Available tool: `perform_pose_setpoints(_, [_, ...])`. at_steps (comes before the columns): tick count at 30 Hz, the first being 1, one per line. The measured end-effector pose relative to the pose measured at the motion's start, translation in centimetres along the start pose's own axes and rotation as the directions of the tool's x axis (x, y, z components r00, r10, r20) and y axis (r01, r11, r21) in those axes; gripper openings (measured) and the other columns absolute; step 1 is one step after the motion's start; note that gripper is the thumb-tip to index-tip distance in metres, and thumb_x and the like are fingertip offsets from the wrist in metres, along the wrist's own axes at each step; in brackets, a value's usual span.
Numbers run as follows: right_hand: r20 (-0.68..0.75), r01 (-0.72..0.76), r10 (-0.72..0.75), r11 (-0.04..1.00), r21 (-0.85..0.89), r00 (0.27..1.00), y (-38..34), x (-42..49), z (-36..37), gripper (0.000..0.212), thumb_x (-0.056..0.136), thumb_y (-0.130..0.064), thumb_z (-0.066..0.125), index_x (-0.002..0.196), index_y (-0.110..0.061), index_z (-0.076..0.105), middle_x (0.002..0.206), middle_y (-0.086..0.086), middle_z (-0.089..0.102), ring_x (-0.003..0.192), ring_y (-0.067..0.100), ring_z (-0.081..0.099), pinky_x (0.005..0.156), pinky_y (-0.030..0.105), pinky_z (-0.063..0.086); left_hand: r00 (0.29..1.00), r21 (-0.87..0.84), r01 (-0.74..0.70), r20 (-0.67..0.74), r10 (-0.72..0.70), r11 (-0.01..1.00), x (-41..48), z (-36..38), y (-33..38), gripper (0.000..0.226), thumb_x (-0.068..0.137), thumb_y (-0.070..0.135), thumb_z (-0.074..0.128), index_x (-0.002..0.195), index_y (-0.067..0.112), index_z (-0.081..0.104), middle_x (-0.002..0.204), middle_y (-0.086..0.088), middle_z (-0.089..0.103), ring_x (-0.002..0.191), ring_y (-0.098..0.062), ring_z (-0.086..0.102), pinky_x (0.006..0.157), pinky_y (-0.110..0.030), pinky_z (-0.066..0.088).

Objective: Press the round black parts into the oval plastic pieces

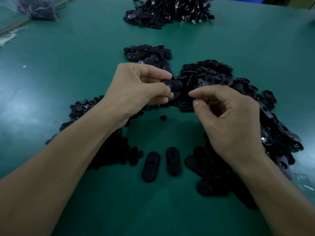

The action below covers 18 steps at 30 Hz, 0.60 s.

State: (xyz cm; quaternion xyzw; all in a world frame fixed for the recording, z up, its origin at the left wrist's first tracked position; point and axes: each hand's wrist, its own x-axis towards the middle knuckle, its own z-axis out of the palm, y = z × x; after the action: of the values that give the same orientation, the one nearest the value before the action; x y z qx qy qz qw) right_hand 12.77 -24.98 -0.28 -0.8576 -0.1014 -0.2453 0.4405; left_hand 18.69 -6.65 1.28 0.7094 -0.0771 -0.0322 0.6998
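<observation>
forearms: we see two bare forearms reaching in from the bottom edge, over a green tabletop point(68, 65).
loose ovals: between the arms we log two oval plastic pieces point(151, 166) lying flat, side by side, apart from each other.
left hand point(136, 87): raised above the tabletop, thumb and curled fingers pinching one held oval piece point(175, 84) by its left end.
right hand point(228, 120): fingers curled, thumb and forefinger tips pressed together just right of the held oval piece, not touching it; we cannot tell if anything sits between the tips.
round black parts point(81, 106): we mark a heap under and left of the left forearm; one stray round part point(163, 117) lies alone between the hands.
oval pile point(213, 77): big heap behind and right of the right hand, running down the right side.
second pile point(148, 53): smaller glossy black heap behind the left hand.
far edge: cable heap point(170, 12) with metal plugs.
far left: clear plastic bag point(37, 9), contents dark.
</observation>
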Motion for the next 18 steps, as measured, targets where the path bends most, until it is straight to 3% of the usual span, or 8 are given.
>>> perform_pose_setpoints(4, [-0.024,-0.029,0.03,0.999,0.019,0.999,0.08,0.22,-0.1,0.02,0.096,-0.012,0.062,0.102,-0.028,0.072,0.083,-0.01,0.066,0.066,0.005,0.058,0.059,0.01,0.042,0.999,-0.022,0.002,0.055,-0.001,1.0,-0.13,0.18,0.07,0.02,0.08,-0.008,0.074,0.092,0.009,0.073,0.07,-0.007,0.075,0.074,-0.022,0.076,0.061,-0.021,0.057])
perform_pose_setpoints(9, [-0.009,-0.096,0.097,0.993,0.062,0.995,0.39,0.62,-0.2,0.022,0.099,-0.016,0.058,0.114,-0.03,0.065,0.082,-0.017,0.062,0.074,-0.001,0.058,0.067,0.011,0.045,0.997,-0.04,0.008,0.082,-0.005,0.999,-0.33,0.5,0.15,0.018,0.081,-0.009,0.074,0.089,0.008,0.072,0.073,-0.008,0.075,0.073,-0.02,0.076,0.062,-0.021,0.058])
perform_pose_setpoints(13, [0.003,-0.08,0.079,0.996,0.034,0.997,0.38,0.68,-0.31,0.019,0.098,-0.014,0.061,0.1,-0.032,0.067,0.081,-0.014,0.064,0.068,0.005,0.058,0.06,0.014,0.046,0.998,-0.105,0.047,0.051,-0.042,0.993,-0.39,0.84,0.09,0.016,0.081,-0.003,0.076,0.083,0.007,0.063,0.072,-0.009,0.073,0.075,-0.023,0.076,0.064,-0.024,0.059])
perform_pose_setpoints(15, [0.018,-0.073,0.072,0.997,0.041,0.997,0.37,0.75,-0.31,0.021,0.097,-0.013,0.062,0.097,-0.034,0.068,0.089,-0.013,0.067,0.075,0.003,0.06,0.067,0.014,0.047,0.999,-0.094,0.042,0.02,-0.04,0.995,-0.25,0.85,0.1,0.017,0.082,0.002,0.077,0.082,0.011,0.062,0.07,-0.004,0.07,0.073,-0.018,0.073,0.064,-0.022,0.058])
perform_pose_setpoints(18, [0.03,-0.08,0.078,0.992,0.097,0.997,0.32,0.79,-0.26,0.024,0.097,-0.013,0.063,0.094,-0.037,0.068,0.091,-0.013,0.067,0.076,0.0,0.059,0.07,0.016,0.046,1.0,0.058,-0.001,0.02,0.0,0.998,-0.11,0.62,0.24,0.016,0.084,0.013,0.078,0.091,0.022,0.068,0.067,0.012,0.067,0.065,-0.002,0.062,0.06,-0.016,0.051])
